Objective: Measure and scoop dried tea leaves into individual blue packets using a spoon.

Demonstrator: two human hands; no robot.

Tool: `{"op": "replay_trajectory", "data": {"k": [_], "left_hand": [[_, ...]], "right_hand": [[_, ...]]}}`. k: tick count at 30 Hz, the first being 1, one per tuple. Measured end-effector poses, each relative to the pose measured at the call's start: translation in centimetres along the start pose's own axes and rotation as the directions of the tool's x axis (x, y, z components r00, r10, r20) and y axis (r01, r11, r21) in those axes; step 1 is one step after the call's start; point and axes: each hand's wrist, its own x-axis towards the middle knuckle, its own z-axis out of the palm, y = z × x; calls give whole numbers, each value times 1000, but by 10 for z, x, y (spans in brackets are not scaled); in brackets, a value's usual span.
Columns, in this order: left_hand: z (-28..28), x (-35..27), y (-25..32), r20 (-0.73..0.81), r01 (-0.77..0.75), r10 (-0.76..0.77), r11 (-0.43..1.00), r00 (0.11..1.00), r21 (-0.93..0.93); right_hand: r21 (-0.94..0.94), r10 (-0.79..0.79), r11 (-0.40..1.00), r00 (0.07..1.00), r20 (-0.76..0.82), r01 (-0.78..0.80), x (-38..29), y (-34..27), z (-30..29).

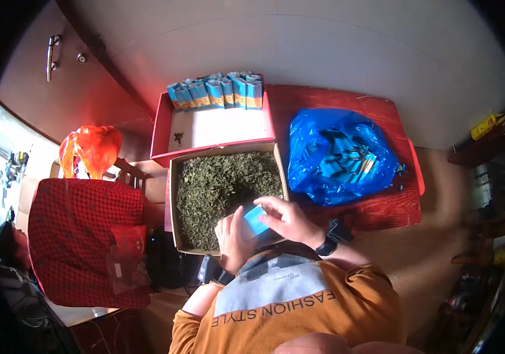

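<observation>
A small light-blue packet [254,220] is between my hands, over the near right part of a cardboard box [173,199] of dried green leaves [208,190], which look like tea. My left hand [234,236] grips the packet's left side. On its right side, the fingers and thumb of my right hand [285,219] hold the upper edge. The leaves dip into a dark hollow just beyond my hands. Behind this box, a red box [226,128] with a white inside holds several upright blue-and-tan packets [208,94] along its far wall.
To the right, a blue plastic bag [301,168] full of flat blue packets [345,155] lies on the red wooden table [385,212]. A red checked cloth [84,230] covers something at left, beside an orange-red plastic bag [97,146]. A person [11,243] is at the far left edge.
</observation>
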Motion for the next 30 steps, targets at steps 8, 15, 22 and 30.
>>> {"op": "replay_trajectory", "data": {"k": [8,15,22,30], "left_hand": [[1,6,-3,-75,112,-117,992,990,-63],[-3,12,0,-69,89,-103,979,992,-185],[-9,7,-1,-7,142,-151,946,989,-292],[-6,7,-10,37,36,-24,932,999,-361]], "right_hand": [[-78,-96,993,988,-121,87,0,5,-11],[-7,-99,995,995,-32,98,1,7,-17],[-60,-132,989,990,51,135,-1,3,-16],[-289,-441,817,864,242,498,-1,0,-20]]}}
